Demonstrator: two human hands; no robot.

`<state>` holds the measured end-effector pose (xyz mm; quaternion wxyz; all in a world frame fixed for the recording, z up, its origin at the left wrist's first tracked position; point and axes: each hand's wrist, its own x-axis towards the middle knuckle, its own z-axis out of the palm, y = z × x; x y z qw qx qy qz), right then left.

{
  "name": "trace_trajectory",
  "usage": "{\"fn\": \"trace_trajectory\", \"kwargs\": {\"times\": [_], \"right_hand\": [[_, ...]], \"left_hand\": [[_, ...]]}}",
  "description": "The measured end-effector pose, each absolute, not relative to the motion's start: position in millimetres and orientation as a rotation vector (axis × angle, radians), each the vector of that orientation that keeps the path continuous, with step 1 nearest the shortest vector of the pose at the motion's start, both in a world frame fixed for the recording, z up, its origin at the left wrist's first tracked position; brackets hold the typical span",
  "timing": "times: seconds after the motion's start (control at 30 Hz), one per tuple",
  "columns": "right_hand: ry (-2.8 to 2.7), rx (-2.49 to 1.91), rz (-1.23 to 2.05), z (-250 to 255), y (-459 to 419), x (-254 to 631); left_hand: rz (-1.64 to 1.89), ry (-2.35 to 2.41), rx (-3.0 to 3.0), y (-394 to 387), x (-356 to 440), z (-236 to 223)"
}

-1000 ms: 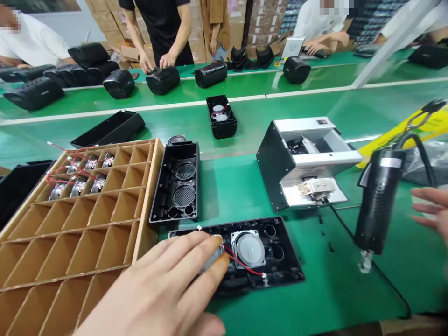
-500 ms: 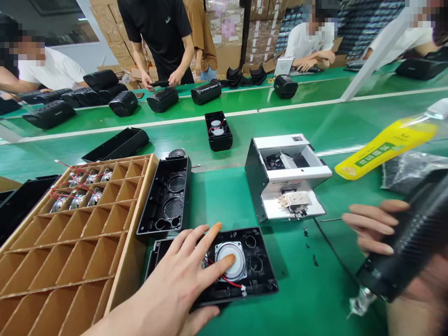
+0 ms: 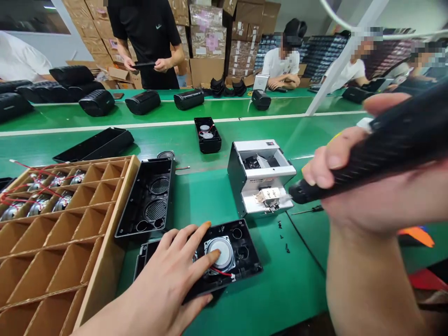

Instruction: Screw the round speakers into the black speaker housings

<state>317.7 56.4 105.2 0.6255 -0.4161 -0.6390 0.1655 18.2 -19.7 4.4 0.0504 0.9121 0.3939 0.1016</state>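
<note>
My left hand (image 3: 175, 270) lies with fingers spread across a black speaker housing (image 3: 245, 275). Its index finger rests on a round speaker driver (image 3: 221, 249) inside, and the thumb is at the housing's near edge. A red wire with a white connector (image 3: 233, 276) runs beside the driver. My right hand (image 3: 324, 163) is closed around a black electric screwdriver (image 3: 385, 140), held tilted. The screwdriver's tip is at the front of a screw feeder (image 3: 268, 175), by its metal pick-up block (image 3: 270, 197); whether they touch I cannot tell.
A divided cardboard box (image 3: 115, 205) with several speaker drivers stands at left, beside another black housing (image 3: 168, 186). Loose screws (image 3: 287, 248) and a thin screwdriver (image 3: 317, 208) lie near the feeder. Finished-looking speakers (image 3: 143, 101) line the far belt; co-workers are behind it.
My right hand has lifted the electric screwdriver and brought its tip from the lower right to the front of the screw feeder. My left hand stays on the housing. The view has shifted right.
</note>
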Motion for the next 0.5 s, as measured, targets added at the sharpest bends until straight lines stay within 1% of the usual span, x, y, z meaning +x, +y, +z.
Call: {"fn": "trace_trajectory", "kwargs": {"times": [0.1, 0.27, 0.4, 0.5], "right_hand": [[-1.27, -0.701, 0.645, 93.3, 64.4, 299.8], [-1.208, -0.76, 0.697, 72.9, 72.3, 299.1], [-1.134, -0.76, 0.741, 71.8, 71.2, 297.7], [-1.115, -0.771, 0.749, 73.9, 62.3, 298.2]], "left_hand": [[0.316, 1.169, 2.767, -18.4, 19.4, -3.2], [0.289, 1.128, 2.819, -18.9, 12.3, -4.4], [0.185, 1.149, 2.816, -20.2, 7.8, 7.3], [0.172, 1.148, 2.78, -19.6, 7.7, 11.0]]}}
